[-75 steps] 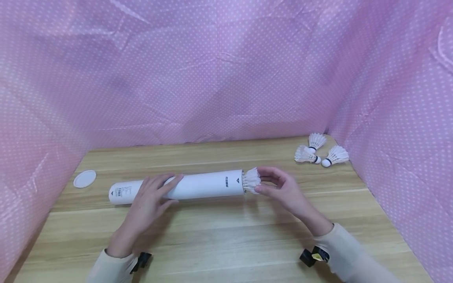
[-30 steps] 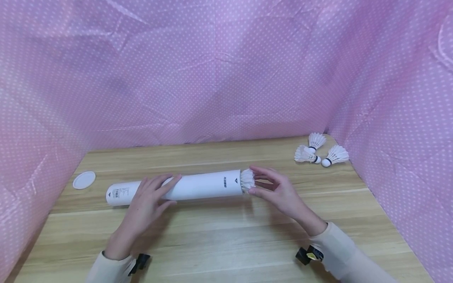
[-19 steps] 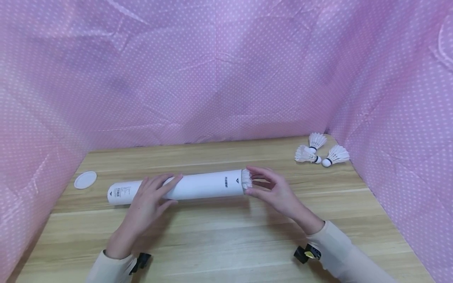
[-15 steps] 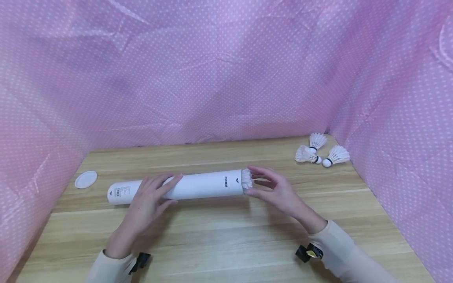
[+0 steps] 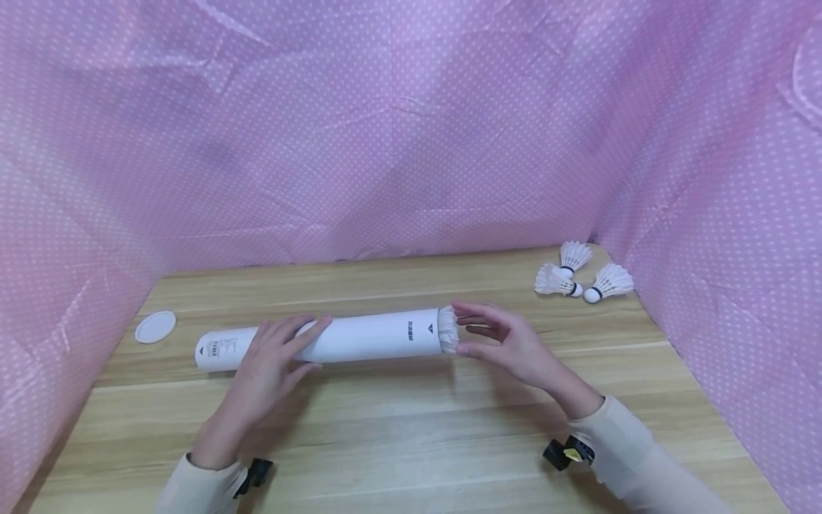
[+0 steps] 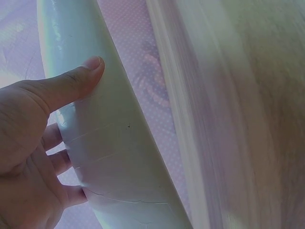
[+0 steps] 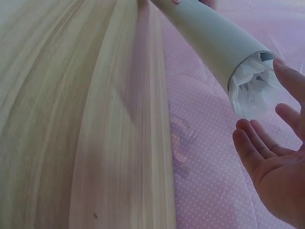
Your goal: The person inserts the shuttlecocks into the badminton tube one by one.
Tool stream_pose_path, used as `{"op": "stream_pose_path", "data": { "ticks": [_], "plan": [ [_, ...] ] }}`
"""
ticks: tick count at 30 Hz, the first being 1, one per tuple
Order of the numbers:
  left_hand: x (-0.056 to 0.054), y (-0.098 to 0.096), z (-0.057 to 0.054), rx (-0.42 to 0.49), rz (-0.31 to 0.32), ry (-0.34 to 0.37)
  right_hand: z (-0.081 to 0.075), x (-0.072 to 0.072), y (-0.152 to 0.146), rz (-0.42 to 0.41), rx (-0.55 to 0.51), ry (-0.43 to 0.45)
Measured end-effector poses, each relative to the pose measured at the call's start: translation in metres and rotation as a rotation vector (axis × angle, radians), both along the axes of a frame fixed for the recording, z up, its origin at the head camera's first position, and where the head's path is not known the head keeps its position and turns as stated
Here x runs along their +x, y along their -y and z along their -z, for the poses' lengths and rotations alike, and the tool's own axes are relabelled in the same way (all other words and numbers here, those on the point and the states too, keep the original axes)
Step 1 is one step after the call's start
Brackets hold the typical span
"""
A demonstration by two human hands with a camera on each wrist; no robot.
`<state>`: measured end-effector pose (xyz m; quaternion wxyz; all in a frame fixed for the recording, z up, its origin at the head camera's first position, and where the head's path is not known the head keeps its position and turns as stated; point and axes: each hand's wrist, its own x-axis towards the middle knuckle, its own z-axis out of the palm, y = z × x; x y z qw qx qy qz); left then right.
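Observation:
A long white shuttlecock tube [image 5: 372, 338] lies across the table, gripped near its middle by my left hand [image 5: 272, 364]. In the left wrist view, the thumb [image 6: 76, 86] lies over the tube and the fingers reach round its other side. White feathers of a shuttlecock [image 5: 448, 330] stick out a little from the tube's right end; its cork is hidden inside. My right hand [image 5: 510, 350] is spread loosely around those feathers. In the right wrist view, a small gap shows between its fingertips [image 7: 244, 126] and the feather skirt [image 7: 250, 95].
Three loose shuttlecocks lie at the table's back right corner, among them a shuttlecock [image 5: 609, 283] nearest the side curtain. A round white lid [image 5: 155, 326] rests at the left. Pink dotted cloth [image 5: 385, 143] walls the wooden table [image 5: 385, 442] at the back and sides.
The shuttlecock has slid left, deeper into the tube, pushed by my right hand. Since then the right hand has eased back slightly to the right. My left hand keeps its hold.

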<state>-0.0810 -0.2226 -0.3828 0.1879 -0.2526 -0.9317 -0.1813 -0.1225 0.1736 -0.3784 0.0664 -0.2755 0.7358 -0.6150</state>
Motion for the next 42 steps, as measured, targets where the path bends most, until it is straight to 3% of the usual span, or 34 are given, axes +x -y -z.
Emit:
{"op": "stream_pose_path", "data": {
  "ticks": [20, 42],
  "plan": [
    [-0.003, 0.001, 0.001, 0.003, -0.003, 0.006, 0.000, -0.002, -0.001, -0.006, 0.037, -0.010],
    [-0.003, -0.003, 0.000, -0.011, -0.002, 0.006, 0.002, -0.001, 0.014, 0.001, -0.005, 0.007]
  ]
}}
